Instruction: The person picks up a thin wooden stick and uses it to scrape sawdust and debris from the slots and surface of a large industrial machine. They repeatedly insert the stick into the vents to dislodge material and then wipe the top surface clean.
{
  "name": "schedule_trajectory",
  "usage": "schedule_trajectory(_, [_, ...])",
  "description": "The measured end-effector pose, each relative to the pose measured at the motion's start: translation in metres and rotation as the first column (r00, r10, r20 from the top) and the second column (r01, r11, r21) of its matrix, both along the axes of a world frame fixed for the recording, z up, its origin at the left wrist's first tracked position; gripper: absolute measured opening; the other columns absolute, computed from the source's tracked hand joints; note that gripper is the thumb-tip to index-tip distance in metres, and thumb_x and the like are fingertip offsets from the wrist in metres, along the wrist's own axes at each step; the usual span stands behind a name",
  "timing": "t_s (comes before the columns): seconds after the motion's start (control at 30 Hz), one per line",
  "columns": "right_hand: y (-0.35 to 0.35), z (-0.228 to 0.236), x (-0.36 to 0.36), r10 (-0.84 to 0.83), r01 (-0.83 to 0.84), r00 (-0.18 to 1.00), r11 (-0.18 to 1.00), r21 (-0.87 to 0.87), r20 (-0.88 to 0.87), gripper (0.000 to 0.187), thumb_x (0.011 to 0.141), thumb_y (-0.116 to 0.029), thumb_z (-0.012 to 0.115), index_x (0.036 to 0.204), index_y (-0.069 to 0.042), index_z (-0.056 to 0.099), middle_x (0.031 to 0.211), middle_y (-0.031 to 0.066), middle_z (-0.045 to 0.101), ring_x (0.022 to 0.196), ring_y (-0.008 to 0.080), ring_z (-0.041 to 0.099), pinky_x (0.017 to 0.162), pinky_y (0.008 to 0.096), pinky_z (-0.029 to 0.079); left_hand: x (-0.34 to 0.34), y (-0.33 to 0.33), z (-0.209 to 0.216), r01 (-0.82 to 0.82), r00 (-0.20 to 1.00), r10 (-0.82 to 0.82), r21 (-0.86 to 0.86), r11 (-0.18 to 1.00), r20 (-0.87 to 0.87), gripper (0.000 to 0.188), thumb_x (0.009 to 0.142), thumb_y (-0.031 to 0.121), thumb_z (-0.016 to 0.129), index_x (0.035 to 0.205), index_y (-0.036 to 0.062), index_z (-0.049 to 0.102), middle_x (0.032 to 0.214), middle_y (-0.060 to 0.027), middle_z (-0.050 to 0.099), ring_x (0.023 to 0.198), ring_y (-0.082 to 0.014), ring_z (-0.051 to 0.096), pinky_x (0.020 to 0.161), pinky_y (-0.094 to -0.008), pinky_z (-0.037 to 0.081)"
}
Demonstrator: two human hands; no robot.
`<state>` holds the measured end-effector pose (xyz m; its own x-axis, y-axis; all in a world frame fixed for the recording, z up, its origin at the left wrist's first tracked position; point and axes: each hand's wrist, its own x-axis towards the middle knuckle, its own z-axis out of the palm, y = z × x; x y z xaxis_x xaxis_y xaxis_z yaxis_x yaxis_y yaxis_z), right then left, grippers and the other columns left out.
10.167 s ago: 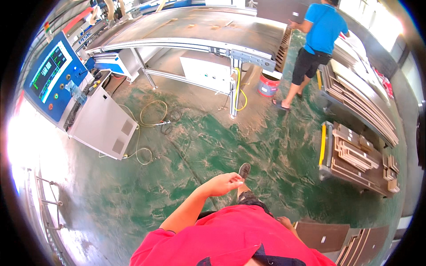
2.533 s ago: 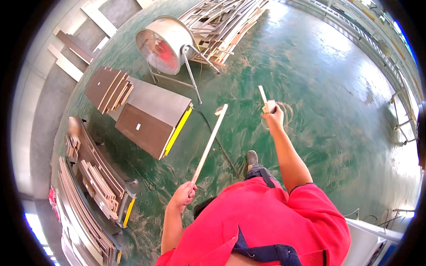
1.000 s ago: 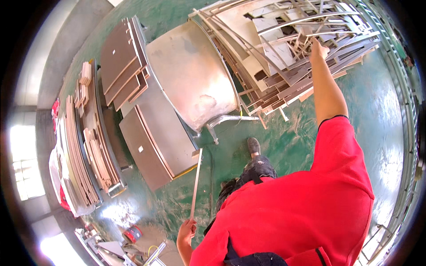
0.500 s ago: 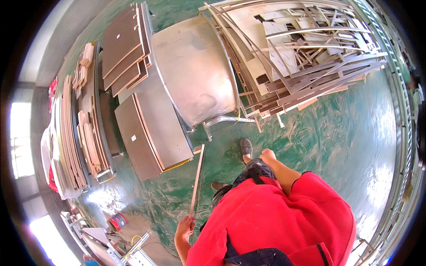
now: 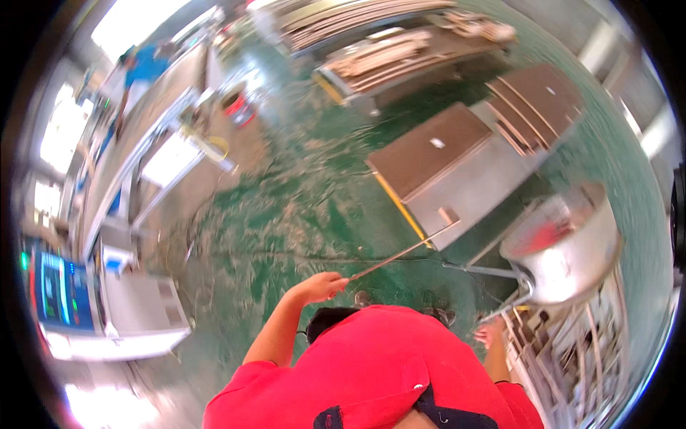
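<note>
Green workshop flooring (image 5: 286, 214) filled the view, with stacked metal panels (image 5: 457, 154) ahead and a round metal drum (image 5: 564, 243) at the right. One end of a long thin metal strip (image 5: 404, 252) was grasped in the left hand (image 5: 319, 286), the strip extending toward the panels. The right hand (image 5: 491, 333) was blurred beside a scrap rack (image 5: 572, 357); its grip could not be determined.

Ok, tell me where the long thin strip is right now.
In the head view, the strip runs from the left hand at centre up and right over the green floor, its far end by the flat metal sheets.
</note>
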<state>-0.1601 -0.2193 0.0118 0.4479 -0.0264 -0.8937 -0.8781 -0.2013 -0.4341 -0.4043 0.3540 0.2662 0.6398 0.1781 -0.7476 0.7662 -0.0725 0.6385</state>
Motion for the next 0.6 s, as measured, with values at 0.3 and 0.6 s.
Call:
schedule_trajectory(0.3, [0.404, 0.031, 0.0, 0.792, -0.79, 0.577, 0.603, -0.111, 0.199, 0.06, 0.08, -0.02, 0.07, 0.134, -0.008, 0.048, 0.118, 0.0139, 0.061, 0.094, 0.0263, 0.062, 0.067, 0.0421, 0.054, -0.093, 0.135, -0.005, -0.61, 0.768, 0.562, 0.082, 0.788, 0.309, 0.037, 0.097, 0.039, 0.055, 0.089, 0.0034, 0.059, 0.069, -0.0009, 0.053, 0.063, -0.0103, 0.049, 0.057, -0.0288, 0.042])
schedule_trajectory(0.6, [0.754, 0.036, 0.062, 0.785, -0.882, 0.44, 0.468, 0.049, 0.437, 0.032, 0.081, -0.016, 0.067, 0.111, -0.008, 0.058, 0.094, 0.004, 0.061, 0.07, 0.0149, 0.06, 0.058, 0.0323, 0.049, -0.06, 0.322, -0.033, -0.895, 0.43, 0.779, 0.098, 0.436, 0.457, 0.031, 0.098, 0.034, 0.054, 0.088, 0.0047, 0.058, 0.065, 0.0015, 0.052, 0.06, -0.0075, 0.047, 0.056, -0.0249, 0.039])
